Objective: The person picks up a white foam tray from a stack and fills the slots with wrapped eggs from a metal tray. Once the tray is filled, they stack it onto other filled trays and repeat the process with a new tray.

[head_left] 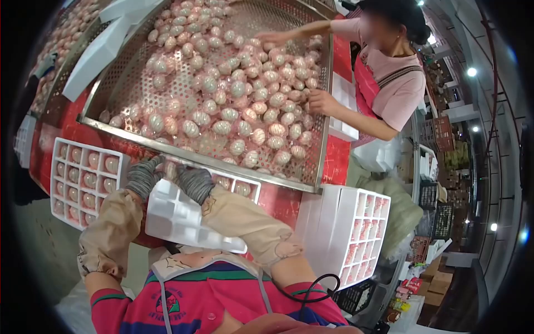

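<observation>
A white foam tray (177, 218) with square compartments lies close to my chest. My left hand (143, 175), in a grey striped glove and tan sleeve cover, rests on its upper left corner. My right hand (194, 182), gloved the same, grips its top edge. Behind the foam tray sits a second tray (238, 187) that holds wrapped eggs. Just past both hands is the rim of a large perforated metal tray (214, 163) piled with several wrapped pinkish eggs (239, 89).
A filled egg tray (82, 179) lies at the left on the red table (282, 197). A stack of foam trays (350, 234) stands on edge at right. Across the metal tray a person in a pink apron (389, 78) reaches among the eggs. White foam lids (97, 53) lie at upper left.
</observation>
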Demonstrator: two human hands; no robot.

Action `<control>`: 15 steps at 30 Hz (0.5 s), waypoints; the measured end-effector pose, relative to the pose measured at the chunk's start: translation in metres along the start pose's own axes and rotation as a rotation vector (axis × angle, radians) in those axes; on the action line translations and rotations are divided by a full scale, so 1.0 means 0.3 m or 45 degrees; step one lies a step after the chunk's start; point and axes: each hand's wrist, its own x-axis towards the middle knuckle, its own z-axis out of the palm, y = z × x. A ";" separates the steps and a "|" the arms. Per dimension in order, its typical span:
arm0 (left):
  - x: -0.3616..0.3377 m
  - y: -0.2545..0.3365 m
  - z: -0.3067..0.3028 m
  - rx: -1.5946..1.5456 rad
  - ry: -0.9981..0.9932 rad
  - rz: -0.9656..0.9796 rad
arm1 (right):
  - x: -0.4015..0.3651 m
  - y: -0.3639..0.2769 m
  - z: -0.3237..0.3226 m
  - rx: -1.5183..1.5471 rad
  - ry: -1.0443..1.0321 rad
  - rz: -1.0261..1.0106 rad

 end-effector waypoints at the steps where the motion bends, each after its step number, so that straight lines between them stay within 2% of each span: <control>1: -0.019 0.021 -0.026 -0.004 -0.029 0.000 | 0.011 -0.188 -0.120 -0.491 -0.235 0.025; 2: -0.019 0.061 -0.056 0.106 -0.079 0.011 | 0.033 -0.423 -0.244 -0.934 -0.587 0.111; 3: -0.016 0.092 -0.067 0.214 -0.130 0.023 | 0.044 -0.502 -0.260 -1.048 -0.756 0.167; 4: -0.014 0.104 -0.059 0.254 -0.184 -0.065 | 0.054 -0.566 -0.264 -1.117 -0.858 0.194; 5: -0.005 0.082 -0.038 0.248 -0.199 -0.066 | 0.057 -0.559 -0.260 -1.111 -0.865 0.208; 7: 0.015 0.063 -0.028 -0.108 -0.030 0.047 | 0.059 -0.549 -0.243 -1.054 -0.586 0.154; 8: 0.020 0.060 -0.034 -0.136 -0.156 -0.073 | 0.065 -0.547 -0.244 -0.934 -0.596 0.223; 11: 0.032 0.005 0.011 -0.054 -0.117 -0.005 | 0.083 -0.475 -0.206 -0.855 -0.643 0.243; 12: 0.043 0.050 -0.035 0.050 -0.244 -0.109 | 0.072 -0.447 -0.186 -0.962 -0.558 0.132; 13: 0.051 0.048 -0.024 0.048 -0.254 -0.112 | 0.061 -0.420 -0.160 -0.957 -0.563 0.140; 15: 0.106 0.034 0.012 0.268 -0.563 -0.206 | 0.060 -0.415 -0.140 -1.122 -0.482 0.259</control>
